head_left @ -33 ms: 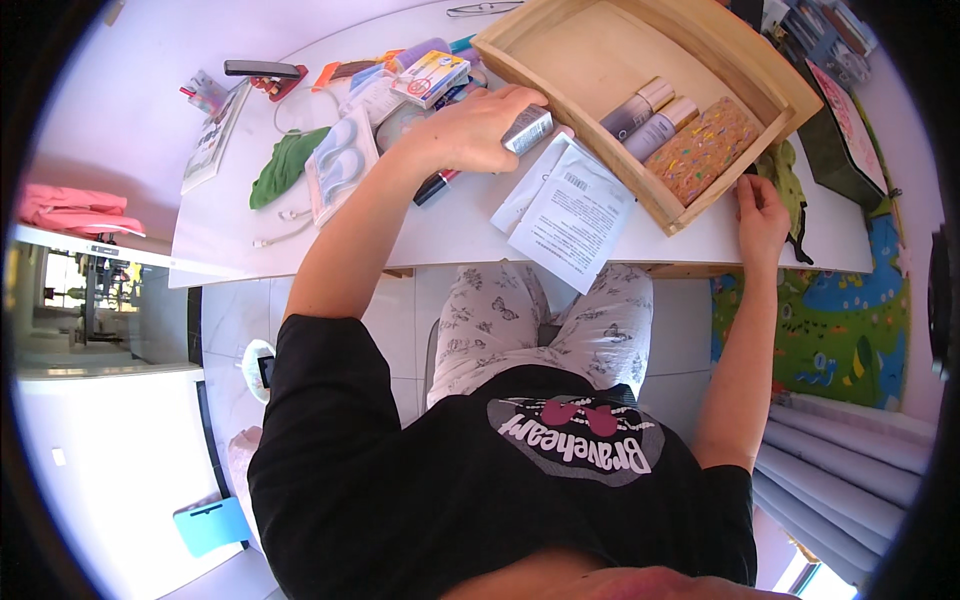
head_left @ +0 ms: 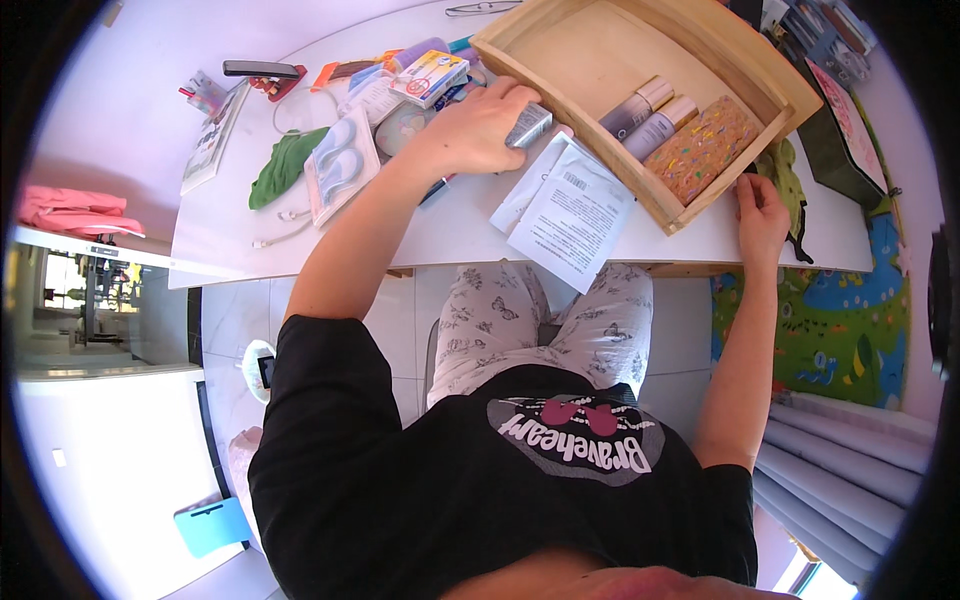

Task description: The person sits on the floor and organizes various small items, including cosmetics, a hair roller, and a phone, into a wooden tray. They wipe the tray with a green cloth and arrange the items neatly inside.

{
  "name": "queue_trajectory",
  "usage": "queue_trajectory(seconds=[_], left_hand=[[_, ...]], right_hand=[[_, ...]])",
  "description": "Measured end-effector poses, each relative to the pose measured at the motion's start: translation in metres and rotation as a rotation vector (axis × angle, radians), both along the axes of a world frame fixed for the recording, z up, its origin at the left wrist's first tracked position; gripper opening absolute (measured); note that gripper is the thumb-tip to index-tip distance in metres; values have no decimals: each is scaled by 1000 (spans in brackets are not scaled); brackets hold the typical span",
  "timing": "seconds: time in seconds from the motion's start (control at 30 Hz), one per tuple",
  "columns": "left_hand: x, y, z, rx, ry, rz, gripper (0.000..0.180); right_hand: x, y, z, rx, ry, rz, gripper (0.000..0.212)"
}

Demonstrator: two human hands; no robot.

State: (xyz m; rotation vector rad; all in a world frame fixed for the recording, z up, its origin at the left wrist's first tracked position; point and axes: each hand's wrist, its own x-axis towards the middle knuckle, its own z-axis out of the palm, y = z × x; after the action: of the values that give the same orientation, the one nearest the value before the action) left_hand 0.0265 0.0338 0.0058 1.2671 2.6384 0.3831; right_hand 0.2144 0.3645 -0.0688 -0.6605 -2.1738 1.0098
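My left hand (head_left: 472, 132) reaches over the items left of the wooden drawer (head_left: 690, 215), its fingers and thumb closed around a small grey box (head_left: 530, 126). My right hand (head_left: 763, 218) is at the drawer's near right corner, its fingertips pinched against the edge. Inside the drawer lie two bottles with gold caps, one dark (head_left: 628, 112) and one pale (head_left: 652, 132), beside a brown speckled block (head_left: 702, 150). Two white sachets (head_left: 575, 212) overlap in front of the drawer, one jutting past the table edge. My left forearm partly covers a dark pen-like stick (head_left: 436, 188).
Left on the white table (head_left: 660, 248) are a green cloth (head_left: 287, 168), a pack with pale curved shapes (head_left: 342, 165), a white cable (head_left: 290, 214), a yellow-and-white box (head_left: 430, 78) and a stapler (head_left: 265, 72). A green pouch (head_left: 793, 190) lies right of the drawer.
My left hand has shifted slightly, and more of the dark stick below it is covered. The right hand and the drawer have stayed put.
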Motion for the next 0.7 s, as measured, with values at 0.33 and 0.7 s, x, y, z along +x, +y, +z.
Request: queue_trajectory(seconds=[0.33,0.7], left_hand=[[-2,4,-17,304,0,209,64],[-11,-1,-22,827,-307,241,50]], right_hand=[[1,-8,8,-47,5,3,20],[1,-5,6,-105,23,18,19]])
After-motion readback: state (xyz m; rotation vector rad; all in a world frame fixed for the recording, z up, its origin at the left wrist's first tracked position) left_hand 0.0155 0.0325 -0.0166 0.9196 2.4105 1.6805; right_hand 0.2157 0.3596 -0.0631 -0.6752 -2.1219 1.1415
